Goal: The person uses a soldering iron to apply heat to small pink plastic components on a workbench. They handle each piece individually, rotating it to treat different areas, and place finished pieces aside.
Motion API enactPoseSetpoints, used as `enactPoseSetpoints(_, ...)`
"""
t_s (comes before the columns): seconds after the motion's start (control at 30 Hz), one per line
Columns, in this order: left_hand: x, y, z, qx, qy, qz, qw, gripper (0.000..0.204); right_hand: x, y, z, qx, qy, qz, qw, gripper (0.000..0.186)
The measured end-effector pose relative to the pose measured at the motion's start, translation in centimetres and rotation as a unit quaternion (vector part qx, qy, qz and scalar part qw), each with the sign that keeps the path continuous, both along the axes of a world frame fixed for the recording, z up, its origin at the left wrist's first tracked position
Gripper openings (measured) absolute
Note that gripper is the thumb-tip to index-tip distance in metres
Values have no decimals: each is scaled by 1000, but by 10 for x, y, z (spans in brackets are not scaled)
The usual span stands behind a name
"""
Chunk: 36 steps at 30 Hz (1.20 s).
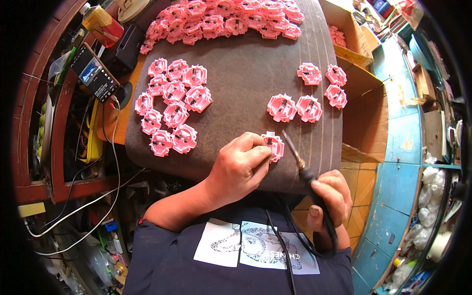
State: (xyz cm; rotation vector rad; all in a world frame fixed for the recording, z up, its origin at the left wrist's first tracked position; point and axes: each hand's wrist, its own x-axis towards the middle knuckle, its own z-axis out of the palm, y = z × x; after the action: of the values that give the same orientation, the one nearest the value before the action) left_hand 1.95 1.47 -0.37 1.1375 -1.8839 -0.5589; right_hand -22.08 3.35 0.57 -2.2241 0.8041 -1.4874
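My left hand [242, 160] is closed in a pinch at the left edge of a pink plastic housing [277, 146] near the table's front edge. Its fingertips cover that edge, and a small dark part shows inside the housing. In my right hand [333, 197] is a soldering iron [306, 173], gripped by its black handle. The metal tip points up and left, just right of the housing and apart from it. Several similar housings [283, 107] lie beyond the iron, and a larger group [175, 92] sits in rows on the left.
A heap of pink housings [216, 22] covers the far end of the dark table [236, 73]. Open cardboard boxes [366, 118] stand along the right side. At the left are a propped phone [93, 73], a bottle [102, 25] and loose white cables [118, 162]. The iron's black cord hangs across my shirt.
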Motion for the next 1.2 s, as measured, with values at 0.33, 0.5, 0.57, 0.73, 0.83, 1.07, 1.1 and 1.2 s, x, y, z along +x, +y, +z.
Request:
enactPoseSetpoints(0.33, 1, 0, 3, -24, -32, -16, 999, 24, -8, 8, 2, 4, 30, 29, 999, 27)
enactPoseSetpoints(0.5, 1, 0, 5, -21, -34, -16, 999, 24, -5, 7, 4, 4, 34, 28, 999, 26)
enactPoseSetpoints(0.57, 0, 0, 6, -16, -34, -17, 999, 19, -5, 7, 4, 2, 36, 27, 999, 25)
enactPoseSetpoints(0.73, 0, 1, 5, -19, -36, -19, 999, 20, -5, 9, 4, 5, 40, 23, 999, 25)
enactPoseSetpoints(0.83, 1, 0, 3, -29, -42, -21, 998, 25, -4, 8, 7, 8, 40, 19, 999, 26)
enactPoseSetpoints(1.07, 1, 1, 4, -34, -48, -15, 998, 26, -2, 7, 10, 11, 39, 24, 999, 24)
enactPoseSetpoints(1.1, 1, 1, 3, -32, -47, -18, 998, 26, -3, 7, 9, 11, 39, 23, 999, 24)
enactPoseSetpoints(1.2, 1, 0, 3, -34, -47, -18, 998, 25, -1, 6, 11, 11, 38, 23, 999, 23)
